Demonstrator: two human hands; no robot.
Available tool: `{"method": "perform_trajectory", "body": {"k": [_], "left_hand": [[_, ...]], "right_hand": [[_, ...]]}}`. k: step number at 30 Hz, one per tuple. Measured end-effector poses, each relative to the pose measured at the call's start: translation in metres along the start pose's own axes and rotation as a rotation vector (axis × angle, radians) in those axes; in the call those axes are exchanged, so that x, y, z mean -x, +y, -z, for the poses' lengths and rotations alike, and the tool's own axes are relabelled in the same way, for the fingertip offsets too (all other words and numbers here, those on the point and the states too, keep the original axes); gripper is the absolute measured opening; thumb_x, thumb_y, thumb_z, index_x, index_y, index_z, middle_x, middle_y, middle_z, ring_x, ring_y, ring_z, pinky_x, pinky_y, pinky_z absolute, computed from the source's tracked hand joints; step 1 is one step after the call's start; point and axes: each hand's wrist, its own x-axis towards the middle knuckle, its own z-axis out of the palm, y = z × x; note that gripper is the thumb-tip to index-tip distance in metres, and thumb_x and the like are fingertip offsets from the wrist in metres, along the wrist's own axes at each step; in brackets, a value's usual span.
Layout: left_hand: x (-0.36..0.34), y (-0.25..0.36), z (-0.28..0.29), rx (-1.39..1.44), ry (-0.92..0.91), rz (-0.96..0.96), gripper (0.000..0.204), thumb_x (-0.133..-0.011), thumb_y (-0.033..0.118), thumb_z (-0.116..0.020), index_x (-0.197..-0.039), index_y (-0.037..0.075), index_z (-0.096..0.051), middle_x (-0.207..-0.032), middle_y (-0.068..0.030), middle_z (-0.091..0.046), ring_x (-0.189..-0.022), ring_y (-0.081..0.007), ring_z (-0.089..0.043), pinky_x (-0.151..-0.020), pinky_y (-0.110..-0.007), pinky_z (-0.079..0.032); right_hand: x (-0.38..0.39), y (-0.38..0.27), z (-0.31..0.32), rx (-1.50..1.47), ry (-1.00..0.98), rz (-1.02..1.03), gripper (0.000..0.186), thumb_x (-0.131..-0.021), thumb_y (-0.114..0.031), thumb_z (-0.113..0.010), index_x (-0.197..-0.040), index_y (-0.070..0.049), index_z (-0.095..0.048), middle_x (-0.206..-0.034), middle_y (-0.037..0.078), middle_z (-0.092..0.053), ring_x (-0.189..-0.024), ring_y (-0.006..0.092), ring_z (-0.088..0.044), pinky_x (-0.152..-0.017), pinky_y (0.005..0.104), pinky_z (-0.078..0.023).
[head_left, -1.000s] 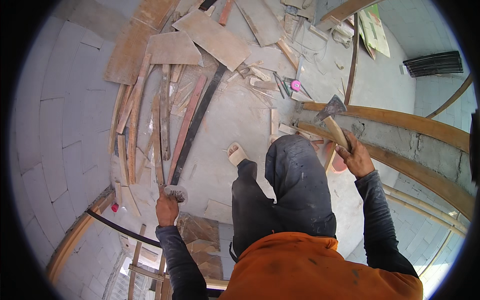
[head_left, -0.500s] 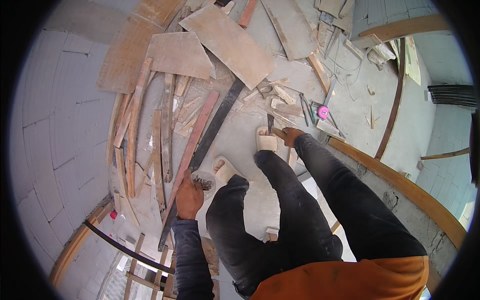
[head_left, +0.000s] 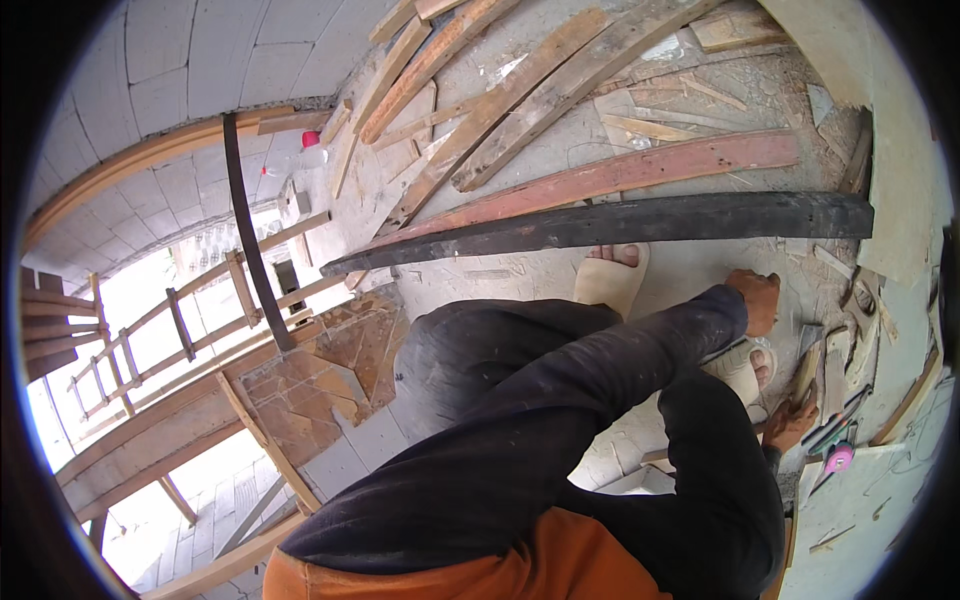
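Note:
My left hand (head_left: 757,300) is closed above the floor, between the black beam (head_left: 600,222) and my sandalled right foot; whatever its fingers hold is hidden. Nearer me, my right hand (head_left: 790,425) grips a hammer (head_left: 806,370) by its wooden handle, with the dark head pointing away beyond the right foot. Hand tools (head_left: 835,428) with dark handles lie just right of that hand. Beside them rests a pink tape measure (head_left: 839,457). The black beam lies across the floor past my feet, alongside a reddish board (head_left: 620,185).
Several long timbers (head_left: 560,100) and scraps cover the far floor. Wood offcuts (head_left: 835,370) lie right of my feet, near a large pale panel (head_left: 905,190). At left stand a block wall (head_left: 160,50), a dark bar (head_left: 250,230) and a wooden ladder-like frame (head_left: 180,325).
The view has swung left, so the beam now runs crosswise. My left hand has moved across toward the right foot; the clear cup of nails it held is no longer visible.

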Motion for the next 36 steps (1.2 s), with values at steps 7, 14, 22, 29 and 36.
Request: {"method": "perform_trajectory", "body": {"k": [7,14,22,29,36], "left_hand": [[-0.011,-0.04,-0.034,-0.112,-0.075,0.037,0.061,-0.085,0.018,-0.065,-0.135,-0.015,-0.052,-0.116,-0.0329,-0.072,-0.11,-0.0417,-0.073,-0.094,-0.048,-0.056],[-0.032,-0.02,0.008,0.065,-0.105,0.073,0.091,-0.094,0.045,-0.066,-0.155,-0.011,-0.028,-0.127,-0.0352,-0.068,-0.121,-0.0471,-0.067,-0.104,-0.051,-0.052],[-0.034,0.002,0.013,0.172,-0.281,0.063,0.082,-0.093,0.031,-0.062,-0.157,-0.008,-0.03,-0.137,-0.038,-0.06,-0.122,-0.0433,-0.065,-0.11,-0.046,-0.048],[-0.043,-0.019,-0.003,0.104,-0.173,-0.012,0.077,-0.093,0.025,-0.065,-0.155,-0.008,-0.035,-0.139,-0.0356,-0.06,-0.135,-0.043,-0.059,-0.114,-0.045,-0.046],[-0.046,-0.031,-0.031,0.193,-0.131,0.023,0.086,-0.089,0.022,-0.073,-0.158,-0.008,-0.031,-0.155,-0.0335,-0.047,-0.146,-0.0434,-0.047,-0.12,-0.044,-0.041]], "right_hand": [[-0.033,0.017,-0.027,-0.064,-0.049,0.258,0.047,-0.098,-0.025,-0.068,-0.14,-0.006,-0.063,-0.125,0.022,-0.064,-0.111,0.0402,-0.062,-0.1,0.0496,-0.048],[-0.101,-0.117,0.02,-0.643,-0.142,-0.065,0.046,-0.099,-0.039,-0.074,-0.129,-0.004,-0.069,-0.092,0.009,-0.071,-0.085,0.0176,-0.066,-0.078,0.0341,-0.053],[-0.09,-0.131,0.013,-0.579,-0.016,-0.064,0.027,-0.093,-0.025,-0.075,-0.114,-0.009,-0.075,-0.082,0.014,-0.071,-0.074,0.0319,-0.07,-0.071,0.0413,-0.056],[-0.06,-0.157,0.027,-0.266,0.105,0.449,0.021,-0.091,-0.02,-0.076,-0.109,-0.009,-0.073,-0.101,0.014,-0.064,-0.099,0.0325,-0.064,-0.084,0.0428,-0.052],[-0.097,-0.154,-0.012,0.319,-0.299,0.517,0.013,-0.091,-0.02,-0.064,-0.093,-0.01,-0.072,-0.084,0.015,-0.076,-0.08,0.0318,-0.076,-0.068,0.0463,-0.059]]}}
